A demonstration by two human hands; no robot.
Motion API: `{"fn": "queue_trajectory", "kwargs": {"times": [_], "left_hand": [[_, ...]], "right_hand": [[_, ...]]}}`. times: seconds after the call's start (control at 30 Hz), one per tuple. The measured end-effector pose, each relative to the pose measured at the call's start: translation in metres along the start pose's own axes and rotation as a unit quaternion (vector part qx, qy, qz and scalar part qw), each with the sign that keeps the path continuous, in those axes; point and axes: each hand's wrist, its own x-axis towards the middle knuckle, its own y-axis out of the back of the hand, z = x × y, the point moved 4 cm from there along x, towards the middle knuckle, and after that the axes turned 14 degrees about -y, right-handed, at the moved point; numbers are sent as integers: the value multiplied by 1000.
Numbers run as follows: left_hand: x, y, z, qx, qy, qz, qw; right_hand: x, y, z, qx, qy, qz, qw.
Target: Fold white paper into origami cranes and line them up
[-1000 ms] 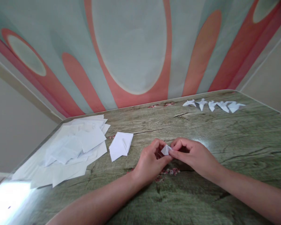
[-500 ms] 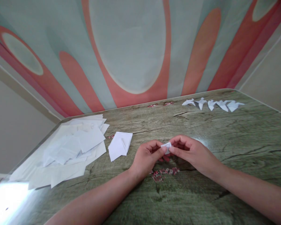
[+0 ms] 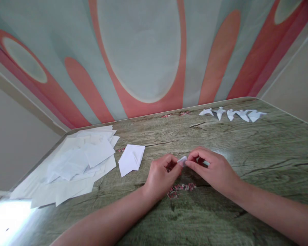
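Head: folded paper [image 3: 182, 160] narrower than before

A hand could pass over the bare wood of the table [image 3: 274, 150] at the right of the frame, and along the band above centre, which ends at the patterned wall panel [image 3: 141, 51] across the top and the row of folded paper figures [image 3: 230, 115] at upper right. The broad paper pile [image 3: 74, 165] blocks the left, with the folded sheets [image 3: 130, 159] just beside it narrowing the way toward the left hand [image 3: 162, 176]. Both forearms slant in from the lower corners, leaving a pocket of wood at bottom centre, closed above by the left hand, the small paper piece [image 3: 182, 161] and the right hand [image 3: 212, 169].
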Motion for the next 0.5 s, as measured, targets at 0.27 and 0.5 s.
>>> {"fn": "queue_trajectory", "kwargs": {"times": [0.27, 0.5], "left_hand": [[-3, 0, 6, 91, -113, -14, 989], [-2, 1, 9, 52, -104, -22, 993]], "right_hand": [[-1, 0, 1, -15, 10, 15, 1000], [0, -2, -2, -11, 4, -50, 999]]}}
